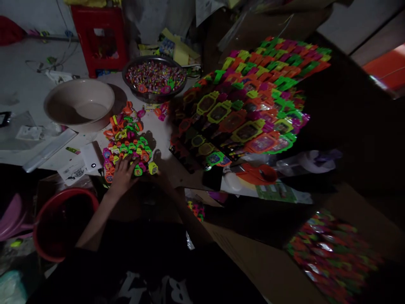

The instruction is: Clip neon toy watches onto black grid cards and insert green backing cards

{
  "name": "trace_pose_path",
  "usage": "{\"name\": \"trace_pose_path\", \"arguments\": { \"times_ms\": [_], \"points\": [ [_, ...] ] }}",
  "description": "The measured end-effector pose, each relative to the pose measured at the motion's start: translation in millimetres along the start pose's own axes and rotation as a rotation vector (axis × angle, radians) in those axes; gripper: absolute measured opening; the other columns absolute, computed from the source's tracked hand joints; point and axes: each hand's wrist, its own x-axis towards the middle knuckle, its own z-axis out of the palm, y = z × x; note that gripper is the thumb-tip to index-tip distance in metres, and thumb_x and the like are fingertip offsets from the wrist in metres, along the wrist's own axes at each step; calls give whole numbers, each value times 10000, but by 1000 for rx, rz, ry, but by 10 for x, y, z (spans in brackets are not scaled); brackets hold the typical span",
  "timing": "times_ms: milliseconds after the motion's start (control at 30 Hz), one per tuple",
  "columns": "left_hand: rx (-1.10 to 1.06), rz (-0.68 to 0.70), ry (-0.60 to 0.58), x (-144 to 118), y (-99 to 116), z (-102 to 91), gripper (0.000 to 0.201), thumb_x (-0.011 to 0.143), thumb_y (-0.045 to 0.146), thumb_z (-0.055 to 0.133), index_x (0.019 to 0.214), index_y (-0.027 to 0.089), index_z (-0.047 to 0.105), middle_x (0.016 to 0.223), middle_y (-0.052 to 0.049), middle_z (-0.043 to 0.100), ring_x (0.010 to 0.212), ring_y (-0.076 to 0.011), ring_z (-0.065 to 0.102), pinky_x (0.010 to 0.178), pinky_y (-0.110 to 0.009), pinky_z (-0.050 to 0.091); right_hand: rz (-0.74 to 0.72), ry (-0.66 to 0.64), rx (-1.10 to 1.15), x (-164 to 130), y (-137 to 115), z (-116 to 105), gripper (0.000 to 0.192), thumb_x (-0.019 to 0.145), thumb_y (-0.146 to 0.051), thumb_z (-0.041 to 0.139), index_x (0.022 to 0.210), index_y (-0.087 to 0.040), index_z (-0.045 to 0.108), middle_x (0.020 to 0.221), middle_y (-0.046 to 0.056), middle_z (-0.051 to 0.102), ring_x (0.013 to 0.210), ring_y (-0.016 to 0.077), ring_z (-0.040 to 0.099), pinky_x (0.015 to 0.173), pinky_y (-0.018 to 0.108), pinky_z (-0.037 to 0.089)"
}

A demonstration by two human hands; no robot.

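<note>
Resting spread open on the toy pile (128, 145), left hand (122, 174); right hand (161, 179) beside the pile in shadow, grip unreadable. A green piece (152, 167) at the pile's near edge; a careless sweep could knock it floorward.

Dim room; red stool (99, 38) on grey floor (19, 80).

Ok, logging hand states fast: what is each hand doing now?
Left hand: open, fingers spread on the pile of toy watches.
Right hand: in shadow, cannot tell.
</note>
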Motion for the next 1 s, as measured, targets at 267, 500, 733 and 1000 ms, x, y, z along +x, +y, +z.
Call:
{"name": "trace_pose_path", "arguments": {
  "times_ms": [267, 500, 733, 1000],
  "points": [
    [-2, -6, -5, -2, -25, 53, 697, 774, 311, 698, 1405, 188, 428, 1437, -175, 414, 1373, -313, 351, 1162, -513, 234, -103, -91, -15, -11, -137, 22, 318, 875, -293, 511, 1121, -151, 654, 1065, 101, 696, 954, 223, 629, 853, 313, 492],
    [-4, -27, -20, -1, -7, 61, 686, 789, 354, 684, 1404, 177, 437, 1432, -179, 424, 1380, -307, 342, 1172, -511, 211, -68, -82, -38, 27, -140, 136, 285, 856, -268, 506, 1074, -187, 671, 1011, 74, 701, 887, 228, 622, 803, 321, 499],
    [8, -41, 25, -13, 19, 78, 601, 848, 408, 609, 1395, 209, 456, 1436, -165, 426, 1370, -296, 361, 1166, -509, 222, -28, -30, -135, 12, -69, 222, 319, 874, -322, 462, 1041, -145, 669, 957, 103, 694, 826, 227, 615, 752, 312, 491],
    [14, -22, 34, -43, -8, 107, 630, 819, 388, 649, 1391, 210, 454, 1421, -160, 438, 1366, -296, 366, 1165, -515, 228, -113, -284, -16, 167, 25, -133, 326, 833, -419, 547, 981, -151, 662, 941, 74, 685, 862, 212, 612, 797, 323, 495]
  ]
}}
